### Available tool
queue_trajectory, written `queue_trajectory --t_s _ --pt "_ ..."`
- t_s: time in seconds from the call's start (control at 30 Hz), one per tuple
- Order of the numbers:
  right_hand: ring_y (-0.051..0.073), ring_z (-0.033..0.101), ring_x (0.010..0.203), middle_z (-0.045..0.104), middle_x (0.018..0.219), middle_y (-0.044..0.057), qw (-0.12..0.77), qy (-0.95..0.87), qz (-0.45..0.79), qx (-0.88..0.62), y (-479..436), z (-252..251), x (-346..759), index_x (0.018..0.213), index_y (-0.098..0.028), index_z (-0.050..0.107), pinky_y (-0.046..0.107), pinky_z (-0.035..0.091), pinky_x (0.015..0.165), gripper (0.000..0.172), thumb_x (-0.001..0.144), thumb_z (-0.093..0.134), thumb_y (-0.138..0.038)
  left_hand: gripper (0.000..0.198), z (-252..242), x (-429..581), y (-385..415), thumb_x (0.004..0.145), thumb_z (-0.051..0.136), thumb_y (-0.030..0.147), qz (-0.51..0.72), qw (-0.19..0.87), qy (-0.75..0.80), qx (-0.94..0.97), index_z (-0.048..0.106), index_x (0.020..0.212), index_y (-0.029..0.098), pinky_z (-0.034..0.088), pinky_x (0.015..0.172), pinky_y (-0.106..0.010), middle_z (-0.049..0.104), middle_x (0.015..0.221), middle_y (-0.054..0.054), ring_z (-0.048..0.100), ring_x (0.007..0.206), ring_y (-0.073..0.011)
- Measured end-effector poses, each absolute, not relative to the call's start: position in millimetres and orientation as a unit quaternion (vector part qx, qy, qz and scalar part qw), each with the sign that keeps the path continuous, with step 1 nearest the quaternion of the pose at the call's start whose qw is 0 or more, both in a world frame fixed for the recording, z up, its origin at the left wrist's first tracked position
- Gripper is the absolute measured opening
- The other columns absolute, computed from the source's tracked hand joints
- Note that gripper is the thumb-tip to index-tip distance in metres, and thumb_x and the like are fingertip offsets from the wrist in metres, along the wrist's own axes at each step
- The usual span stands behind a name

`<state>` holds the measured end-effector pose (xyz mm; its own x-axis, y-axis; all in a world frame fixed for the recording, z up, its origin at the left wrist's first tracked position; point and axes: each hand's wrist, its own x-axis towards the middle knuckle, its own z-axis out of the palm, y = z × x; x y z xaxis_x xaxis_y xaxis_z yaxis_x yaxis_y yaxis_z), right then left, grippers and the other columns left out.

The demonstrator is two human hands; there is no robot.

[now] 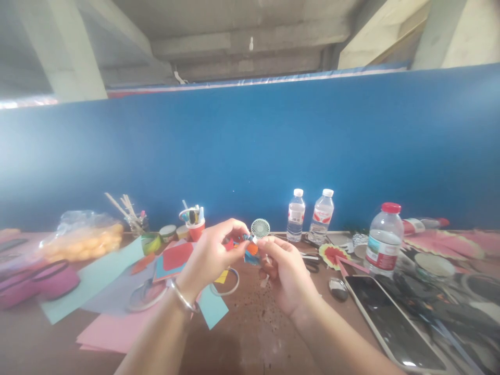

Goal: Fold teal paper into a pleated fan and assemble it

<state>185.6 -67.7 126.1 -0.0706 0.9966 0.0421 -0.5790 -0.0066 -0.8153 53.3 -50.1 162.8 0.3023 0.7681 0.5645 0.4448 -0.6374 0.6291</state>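
Above the middle of the brown table, my left hand (214, 255) pinches a small orange and blue paper piece (252, 249) between thumb and fingers. My right hand (288, 268) meets it from the other side, its thumb and fingertips closed at the piece's right edge. What exactly the piece forms is too small and partly covered by my fingers. Below my left wrist lie a light blue paper sheet (213, 306) and a tape ring (231, 284). Red paper (177, 256) rests on blue paper to the left of that hand.
Two water bottles (296, 216) and a small fan (260, 228) stand at the back. Right are a phone (392, 317), a larger red-capped bottle (385, 239) and scissors (311, 263). Pink sheets (107, 333), a red pen cup (195, 230) and a bag of yellow balls (84, 242) lie left.
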Motion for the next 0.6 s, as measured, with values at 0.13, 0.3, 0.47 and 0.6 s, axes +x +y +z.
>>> queue_trajectory --t_s 0.13,0.3,0.47,0.6 --pt "0.003 0.022 0.035 0.031 0.044 -0.009 0.610 -0.345 0.651 -0.291 -68.7 127.6 185.7 0.062 -0.017 0.050 0.017 0.025 0.033 0.017 0.063 0.060 -0.030 0.008 162.1 56.1 -51.4 0.070 0.050 0.019 0.461 0.206 0.379 0.776 0.054 0.077 0.017 0.044 0.058 -0.022 0.057 0.069 -0.001 0.055 0.065 -0.0121" --pt "0.004 0.026 0.036 0.032 0.045 -0.008 0.592 -0.351 0.666 -0.288 -68.8 125.1 186.3 0.061 -0.017 0.049 0.016 0.023 0.032 0.021 0.062 0.061 -0.035 0.009 162.9 60.2 -53.8 0.071 0.050 0.016 0.475 0.218 0.368 0.769 0.054 0.080 0.018 0.045 0.058 -0.020 0.058 0.073 0.000 0.055 0.063 -0.0093" --pt "0.003 0.026 0.037 0.037 0.048 -0.007 0.601 -0.341 0.663 -0.288 -69.0 124.6 184.7 0.064 -0.017 0.052 0.016 0.025 0.034 0.019 0.061 0.062 -0.033 0.007 162.1 60.9 -54.4 0.072 0.051 0.017 0.469 0.261 0.362 0.762 0.054 0.079 0.018 0.046 0.056 -0.020 0.059 0.068 0.001 0.056 0.058 -0.0087" --pt "0.003 0.027 0.035 0.035 0.044 -0.008 0.610 -0.343 0.650 -0.296 -67.8 124.3 183.5 0.062 -0.016 0.052 0.016 0.024 0.034 0.021 0.060 0.063 -0.034 0.008 160.3 62.7 -51.9 0.071 0.053 0.018 0.481 0.266 0.373 0.747 0.056 0.078 0.018 0.047 0.056 -0.021 0.061 0.069 0.001 0.057 0.061 -0.0100"
